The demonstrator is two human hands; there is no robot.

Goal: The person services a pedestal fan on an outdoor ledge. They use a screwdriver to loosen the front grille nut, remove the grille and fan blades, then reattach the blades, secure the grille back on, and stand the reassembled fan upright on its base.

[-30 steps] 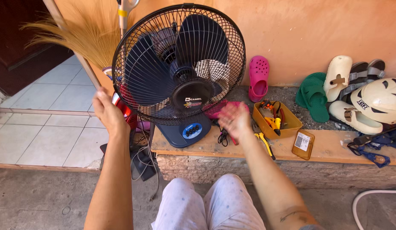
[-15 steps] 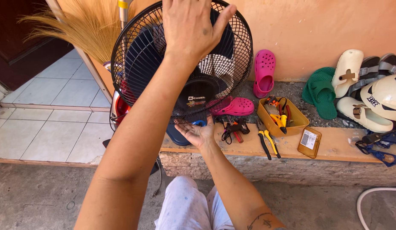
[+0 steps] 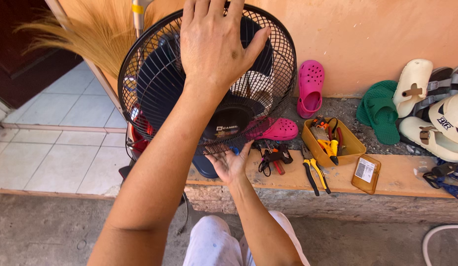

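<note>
Outdoor ledge against orange wall, tiled floor left. Left hand spread flat on fan grille; right hand open, palm up under its bottom rim.

Left of the fan: broom bristles crowd its upper side, open tiled floor lower | right of fan: pink clogs, tool tray, pliers block the ledge | plank right of tray lid free
</note>
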